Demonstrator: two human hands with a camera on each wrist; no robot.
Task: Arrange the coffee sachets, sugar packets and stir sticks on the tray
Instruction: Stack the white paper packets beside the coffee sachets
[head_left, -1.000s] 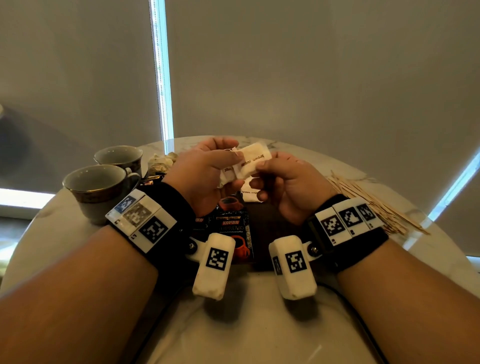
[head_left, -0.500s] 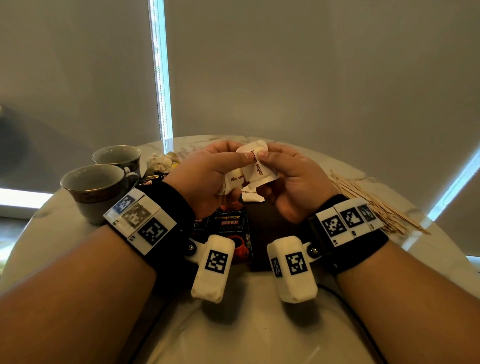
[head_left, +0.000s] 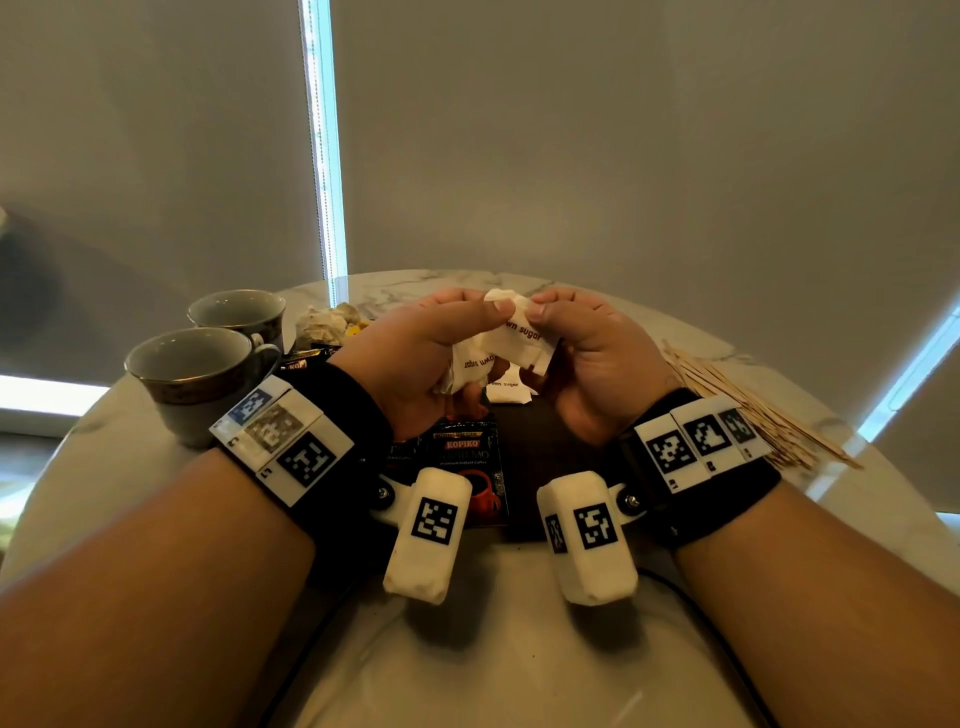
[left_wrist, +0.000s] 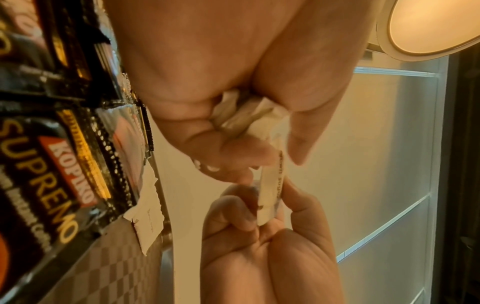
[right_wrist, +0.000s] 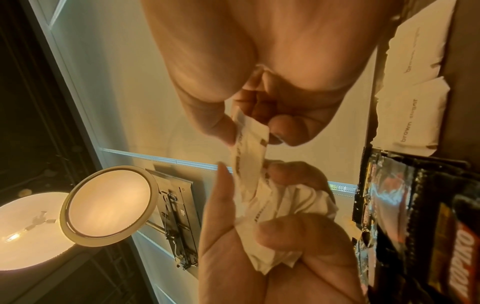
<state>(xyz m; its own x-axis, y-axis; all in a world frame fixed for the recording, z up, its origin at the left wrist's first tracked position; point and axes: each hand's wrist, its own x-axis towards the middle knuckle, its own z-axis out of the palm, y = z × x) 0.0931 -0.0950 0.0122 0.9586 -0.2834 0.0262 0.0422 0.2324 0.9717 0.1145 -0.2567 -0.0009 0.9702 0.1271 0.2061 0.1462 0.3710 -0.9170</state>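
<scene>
Both hands hover above the dark checkered tray (head_left: 550, 441). My left hand (head_left: 488, 307) grips a crumpled bunch of white brown-sugar packets (head_left: 467, 366) in its palm, also visible as the bunch (right_wrist: 285, 205) from the right wrist. Its thumb and my right hand (head_left: 540, 307) pinch one sugar packet (head_left: 522, 338) between them; this packet (left_wrist: 271, 195) stands edge-on in the left wrist view. Black Kopiko coffee sachets (head_left: 462, 457) lie on the tray's left part. More sugar packets (right_wrist: 413, 117) lie flat at its far edge. Wooden stir sticks (head_left: 743, 410) lie heaped on the table at the right.
Two empty cups (head_left: 202, 374) stand at the left on the round marble table (head_left: 467, 649). Behind them is a small heap of crumpled wrappers (head_left: 327, 322). A grey blind hangs close behind the table.
The packet held between the hands has turned and risen a little. Both thumbs now meet at its top edge; the left hand still keeps its bunch.
</scene>
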